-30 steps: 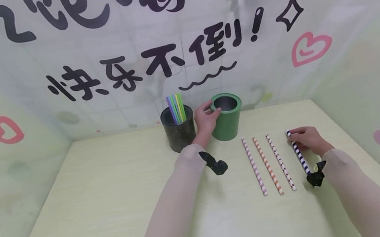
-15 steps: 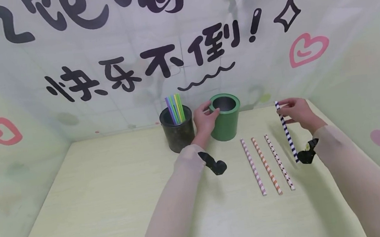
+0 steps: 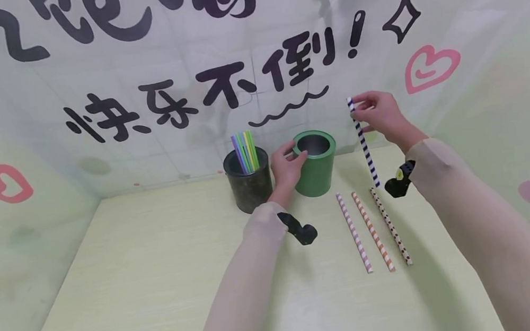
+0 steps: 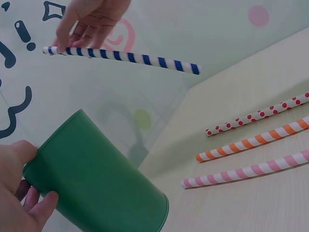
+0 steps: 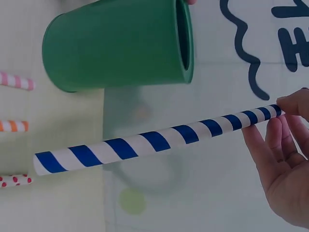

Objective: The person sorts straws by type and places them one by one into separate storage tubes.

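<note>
My right hand pinches a blue-and-white striped paper straw near its upper end, and the straw hangs at a slant above the table, right of the green cup. In the right wrist view the straw's lower end points towards the table side. My left hand grips the green cup at the left of its rim, thumb towards the front. The cup stands upright with a dark, hollow inside. On the table lie a pink-striped straw, an orange-striped straw and a red-dotted straw, side by side.
Left of the green cup stands a black cup with several thin coloured straws in it. Behind the table hangs a white sheet with dark lettering. Pale walls rise at both sides.
My right hand has lifted the blue-striped straw off the table and carried it up and left, towards the green cup. The left hand keeps its place at the green cup.
</note>
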Demonstrator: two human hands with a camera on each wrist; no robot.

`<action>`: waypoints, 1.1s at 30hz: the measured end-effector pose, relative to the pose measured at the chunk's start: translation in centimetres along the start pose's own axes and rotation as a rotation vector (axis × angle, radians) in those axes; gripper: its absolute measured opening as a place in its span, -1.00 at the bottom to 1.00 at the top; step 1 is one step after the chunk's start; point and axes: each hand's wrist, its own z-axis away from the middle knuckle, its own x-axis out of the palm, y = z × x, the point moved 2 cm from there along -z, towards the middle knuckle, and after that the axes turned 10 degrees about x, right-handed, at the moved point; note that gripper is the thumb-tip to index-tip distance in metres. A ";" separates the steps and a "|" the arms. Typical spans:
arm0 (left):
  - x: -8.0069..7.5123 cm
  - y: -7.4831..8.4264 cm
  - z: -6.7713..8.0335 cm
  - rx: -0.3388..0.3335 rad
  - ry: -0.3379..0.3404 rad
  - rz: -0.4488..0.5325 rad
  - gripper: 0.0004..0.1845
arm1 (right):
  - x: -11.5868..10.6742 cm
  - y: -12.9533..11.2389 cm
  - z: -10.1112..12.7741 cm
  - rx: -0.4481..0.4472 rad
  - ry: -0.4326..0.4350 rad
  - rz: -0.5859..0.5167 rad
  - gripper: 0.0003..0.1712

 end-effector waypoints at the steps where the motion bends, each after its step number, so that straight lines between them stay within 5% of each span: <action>1: 0.0 0.0 0.0 0.001 0.003 0.000 -0.55 | 0.3 -0.7 -0.1 -0.006 0.004 -0.008 -0.52; 16: -0.1 -0.3 -0.2 0.027 -0.001 -0.010 -0.56 | 2.9 -7.7 -0.5 -0.144 0.074 -0.195 -0.58; 33: 0.2 -0.3 -0.1 0.005 0.004 0.006 -0.56 | 5.4 -7.3 -2.2 -0.199 0.075 -0.287 -0.57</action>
